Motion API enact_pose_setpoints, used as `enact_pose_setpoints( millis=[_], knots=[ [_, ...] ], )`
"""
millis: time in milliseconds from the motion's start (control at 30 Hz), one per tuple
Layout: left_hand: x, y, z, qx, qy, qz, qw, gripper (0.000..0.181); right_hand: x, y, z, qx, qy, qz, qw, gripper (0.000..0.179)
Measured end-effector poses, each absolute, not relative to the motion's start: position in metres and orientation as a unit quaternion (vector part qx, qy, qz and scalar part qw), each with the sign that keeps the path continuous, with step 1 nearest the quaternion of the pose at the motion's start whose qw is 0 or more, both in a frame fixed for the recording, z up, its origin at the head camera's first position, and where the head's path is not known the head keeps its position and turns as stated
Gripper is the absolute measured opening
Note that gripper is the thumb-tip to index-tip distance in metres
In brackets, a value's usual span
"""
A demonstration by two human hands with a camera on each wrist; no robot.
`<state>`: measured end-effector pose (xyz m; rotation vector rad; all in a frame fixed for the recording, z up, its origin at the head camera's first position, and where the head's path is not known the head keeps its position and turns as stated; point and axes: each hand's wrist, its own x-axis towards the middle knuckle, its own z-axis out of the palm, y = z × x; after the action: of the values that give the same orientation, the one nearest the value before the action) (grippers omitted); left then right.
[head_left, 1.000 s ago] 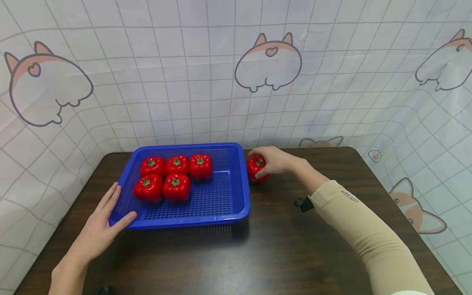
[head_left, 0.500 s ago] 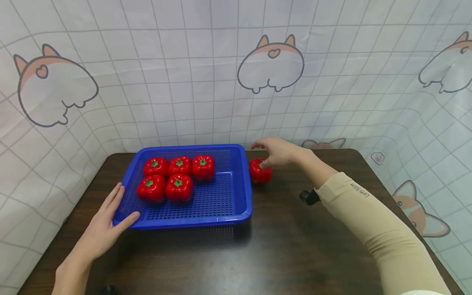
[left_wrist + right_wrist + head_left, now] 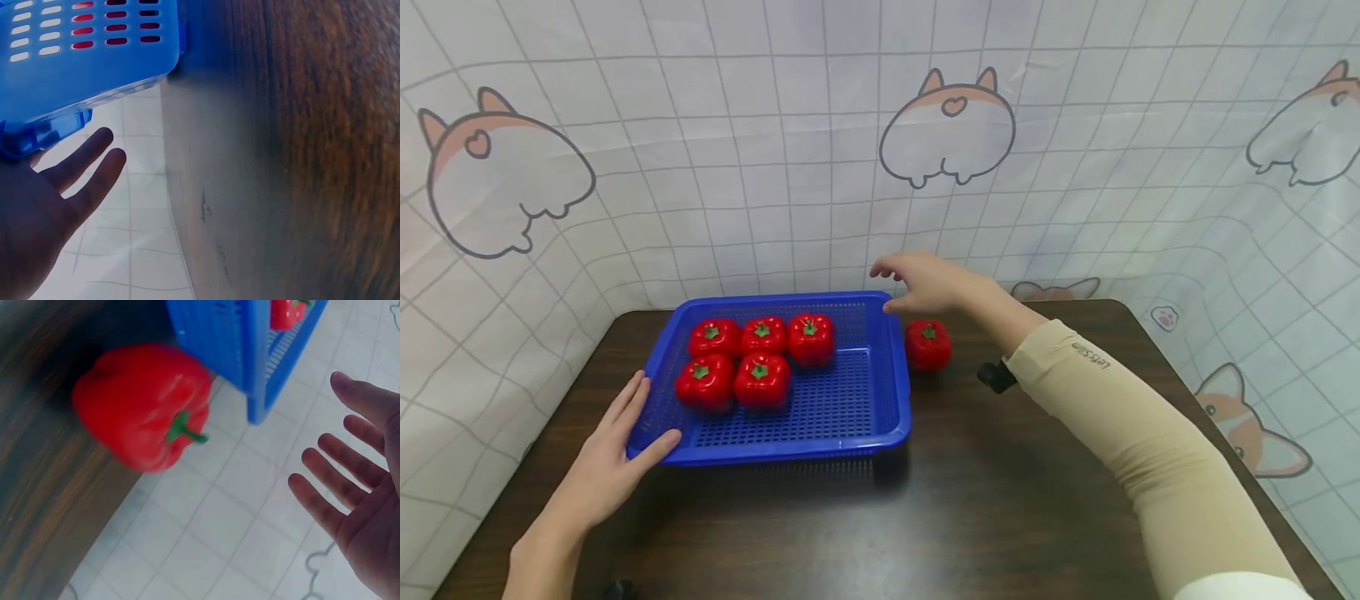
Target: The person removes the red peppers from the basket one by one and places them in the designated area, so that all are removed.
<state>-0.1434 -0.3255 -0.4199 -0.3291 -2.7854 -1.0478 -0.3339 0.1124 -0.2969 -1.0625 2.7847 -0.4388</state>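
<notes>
White gridded cloth (image 3: 737, 158) printed with cartoon dogs stands behind and beside a dark wood table (image 3: 880, 533). Toward the table's far edge sits a blue basket (image 3: 838, 421), its walls and bottom pierced with slots. Five red peppers (image 3: 762, 382) with green stems lie in it, three in the back row and two in front, bunched toward the left and middle; bare mesh shows at the right. Another pepper (image 3: 928, 346) rests on the table, just outside the basket's right wall.

At the basket's near left corner, the left hand (image 3: 602, 471) touches the rim, fingers extended along the left side and thumb spread wide over the near edge. Above the far right corner hangs the right hand (image 3: 928, 283), holding nothing, its thumb well apart from loosely bent fingers. A beige sleeve (image 3: 1135, 442) covers that forearm.
</notes>
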Motion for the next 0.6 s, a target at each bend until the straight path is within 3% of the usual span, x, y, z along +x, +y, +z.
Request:
enact_pose_setpoints(
  millis=[600],
  knots=[
    [-0.144,-0.326,-0.421,-0.114,-0.926,-0.350,0.086,0.083,-0.339,0.029,-0.307,-0.391,0.902,-0.140,0.116,0.051]
  ],
)
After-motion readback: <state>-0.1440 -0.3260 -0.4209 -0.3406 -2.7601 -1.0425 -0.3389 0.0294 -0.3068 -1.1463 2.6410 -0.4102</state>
